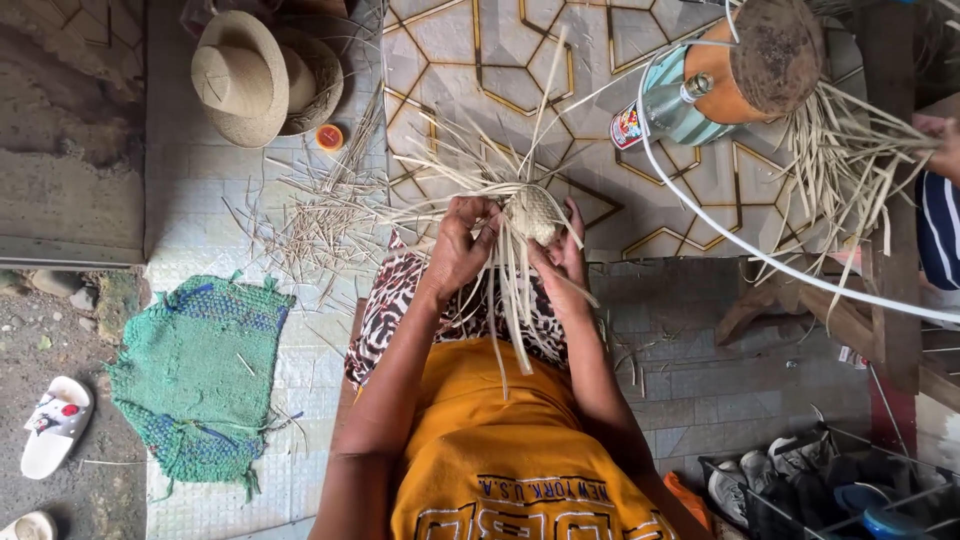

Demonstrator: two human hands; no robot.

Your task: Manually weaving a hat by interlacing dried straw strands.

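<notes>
A: Woven piece (532, 213) is held over the lap, between both hands, loose strips (510, 300) hanging down and fanning out from it.

B: Grip state?

A: Left hand (458, 245) is closed around the left side of the piece with strips pinched under the fingers. Right hand (562, 258) is curled against the right edge, thumb on the weave. Both closed on it, no gap seen.

B: Handling?

A: Judged very light, thin and springy. The woven patch looks firm enough to be gripped; the free strips look brittle at the tips and likely to kink if bent sharply. Best held at the woven core, not by the ends. Dry surface, slip judged low.

B: Surroundings?

A: Patterned cloth (400, 300) under the forearms. Strip offcuts (320, 215) scattered on the tiled floor (690, 370). Two straw hats (262, 75) top left, green mat (195, 375) lower left, bottle (665, 110) and another strip bundle (845, 160) top right.
</notes>
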